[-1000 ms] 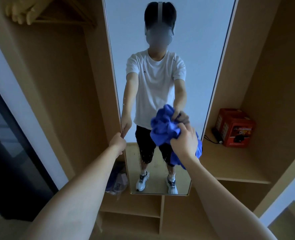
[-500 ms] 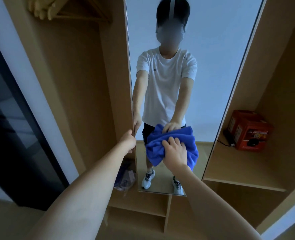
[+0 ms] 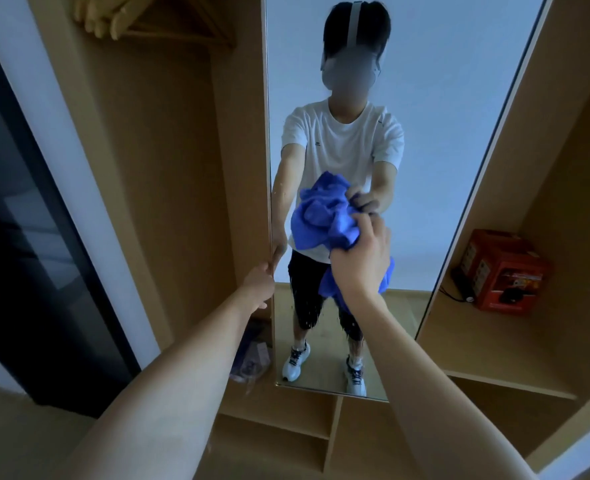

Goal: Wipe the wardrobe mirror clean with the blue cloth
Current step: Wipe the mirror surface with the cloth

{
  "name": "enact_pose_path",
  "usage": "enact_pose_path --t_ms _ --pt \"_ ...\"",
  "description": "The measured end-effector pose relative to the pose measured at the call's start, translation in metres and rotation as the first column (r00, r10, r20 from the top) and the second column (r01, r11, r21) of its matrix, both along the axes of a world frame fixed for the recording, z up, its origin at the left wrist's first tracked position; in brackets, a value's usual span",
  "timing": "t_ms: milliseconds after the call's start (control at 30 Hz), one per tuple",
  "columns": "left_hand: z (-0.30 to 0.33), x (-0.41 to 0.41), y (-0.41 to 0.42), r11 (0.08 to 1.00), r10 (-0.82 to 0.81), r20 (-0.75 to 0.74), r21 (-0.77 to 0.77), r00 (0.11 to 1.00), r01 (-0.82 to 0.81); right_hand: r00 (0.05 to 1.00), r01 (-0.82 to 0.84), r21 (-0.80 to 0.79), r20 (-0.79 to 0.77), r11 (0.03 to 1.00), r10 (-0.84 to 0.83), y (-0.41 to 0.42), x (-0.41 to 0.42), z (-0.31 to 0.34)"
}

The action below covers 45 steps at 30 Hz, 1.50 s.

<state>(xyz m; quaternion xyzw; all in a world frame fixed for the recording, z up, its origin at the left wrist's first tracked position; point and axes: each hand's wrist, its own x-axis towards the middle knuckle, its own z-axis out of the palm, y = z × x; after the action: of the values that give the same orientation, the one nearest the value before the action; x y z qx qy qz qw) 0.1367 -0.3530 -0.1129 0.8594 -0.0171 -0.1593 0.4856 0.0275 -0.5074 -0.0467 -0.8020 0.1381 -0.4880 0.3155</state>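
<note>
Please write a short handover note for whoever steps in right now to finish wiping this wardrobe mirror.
Left hand: grips the left edge of the mirror, steadying the panel.
Right hand: holds the bunched blue cloth at the middle of the glass, with part of it hanging below the wrist.
Done: cannot tell how much has been wiped; the upper glass looks free of marks.
Left: droplets and streaks show on the lower part of the mirror, below the cloth. Wipe down through that patch to the bottom edge, then check the whole panel.

box (image 3: 503, 271) on the shelf (image 3: 477, 348) right of the mirror (image 3: 442, 133).
</note>
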Motion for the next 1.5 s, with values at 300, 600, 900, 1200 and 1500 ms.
enact_pose_path --t_ms 300,600,900,1200,1500 --pt "-0.001 0.002 -0.003 0.998 -0.012 0.032 0.06 0.999 0.01 0.914 -0.169 -0.566 -0.396 0.807 -0.087 -0.001 0.011 -0.104" --pt "0.001 -0.003 -0.002 0.997 0.026 0.007 0.077 1.0 -0.026 0.581 -0.237 -0.304 -0.805 0.923 -0.116 -0.016 -0.01 -0.156" --pt "-0.002 0.0 -0.001 0.999 0.0 0.054 0.032 0.999 -0.002 1.0 -0.027 0.067 0.001 0.997 0.027 0.011 0.003 -0.016" --pt "0.001 -0.001 0.001 0.998 -0.023 0.015 0.063 1.0 0.022 0.961 -0.095 -0.541 -0.27 0.835 -0.065 0.002 0.014 -0.104" --pt "-0.002 0.002 0.004 0.997 0.0 -0.005 0.075 1.0 0.001 0.613 -0.12 -0.126 -0.789 0.985 -0.026 -0.016 -0.012 -0.18"
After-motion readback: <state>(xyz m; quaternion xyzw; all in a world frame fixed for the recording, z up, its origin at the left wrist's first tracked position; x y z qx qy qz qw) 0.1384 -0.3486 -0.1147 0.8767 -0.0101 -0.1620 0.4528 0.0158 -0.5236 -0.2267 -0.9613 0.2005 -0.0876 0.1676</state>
